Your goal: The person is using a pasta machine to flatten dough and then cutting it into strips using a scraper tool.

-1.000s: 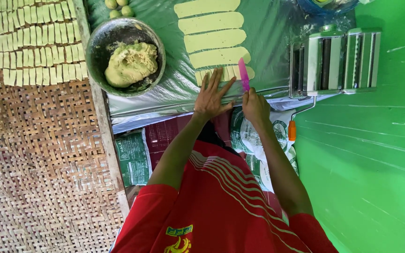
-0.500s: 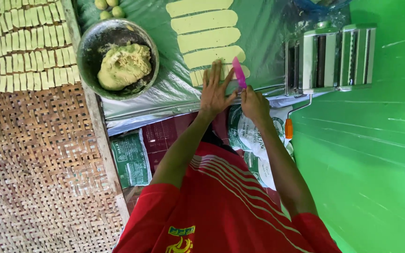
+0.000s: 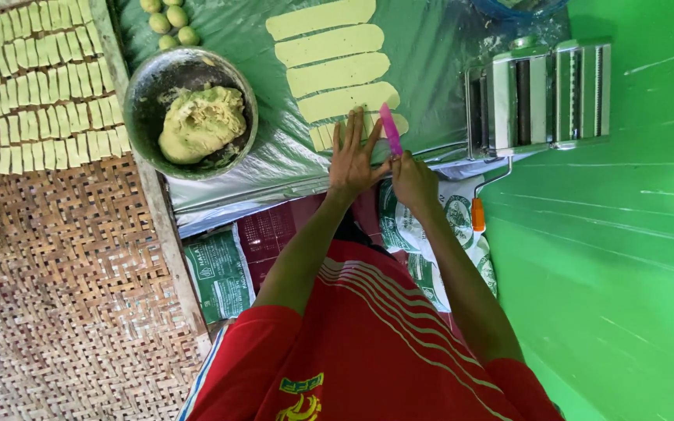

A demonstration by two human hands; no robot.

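Head view: a green plastic-covered bench (image 3: 431,70) carries a woven bamboo tray (image 3: 56,296) at 8 o'clock, a steel hand-cranked roller machine (image 3: 544,97) at 2 o'clock, and a metal bowl (image 3: 146,93) of yellow-green dough at 10 o'clock. The left hand (image 3: 352,156), fingers spread, presses flat on the nearest pale yellow dough strip (image 3: 323,136). The right hand (image 3: 413,181) is clamped on a pink plastic knife (image 3: 390,129), its blade on that strip at 12 o'clock.

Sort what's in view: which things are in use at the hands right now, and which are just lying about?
In use:
left hand, flat on the dough strip
right hand, gripping the pink cutter

Lying about:
uncut strips
dough bowl
dough balls
cut pieces on the woven mat
roller machine
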